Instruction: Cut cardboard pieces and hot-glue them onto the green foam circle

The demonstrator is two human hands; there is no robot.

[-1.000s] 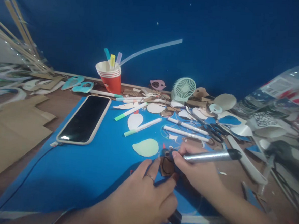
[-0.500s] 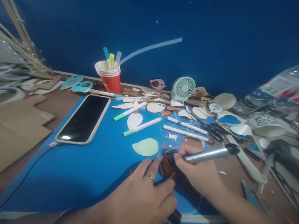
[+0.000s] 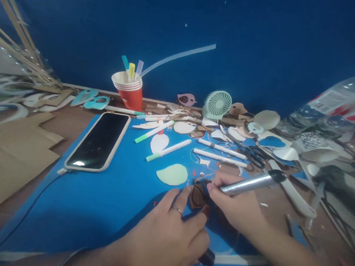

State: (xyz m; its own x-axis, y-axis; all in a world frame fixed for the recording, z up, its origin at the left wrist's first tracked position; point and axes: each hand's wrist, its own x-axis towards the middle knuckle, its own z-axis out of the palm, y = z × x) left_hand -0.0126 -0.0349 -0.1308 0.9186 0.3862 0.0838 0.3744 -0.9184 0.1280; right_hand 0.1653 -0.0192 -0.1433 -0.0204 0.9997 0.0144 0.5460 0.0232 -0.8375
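Note:
My left hand (image 3: 167, 228), with a ring on one finger, presses a small brown cardboard piece (image 3: 198, 197) against the blue mat (image 3: 100, 208). A dark curved line shows on the cardboard. A black cylindrical end (image 3: 207, 258), perhaps a cap, sticks out from under this hand's palm. My right hand (image 3: 236, 205) is closed around a silver marker (image 3: 248, 184) with a black end, tilted towards the cardboard; its tip is hidden by the fingers. A pale green leaf-shaped cutout (image 3: 172, 175) lies just beyond my left fingertips.
A phone (image 3: 98, 142) with a cable lies at the mat's left. Behind stand red-and-white paper cups (image 3: 131, 96) with pens and a small green fan (image 3: 217, 105). Several markers (image 3: 168, 150) and paper scraps spread across the middle. Scissors (image 3: 254, 157) and a glue gun (image 3: 339, 191) are right.
Both hands stay almost in place around the cardboard. The silver marker has shifted very slightly; the whole view moves a touch.

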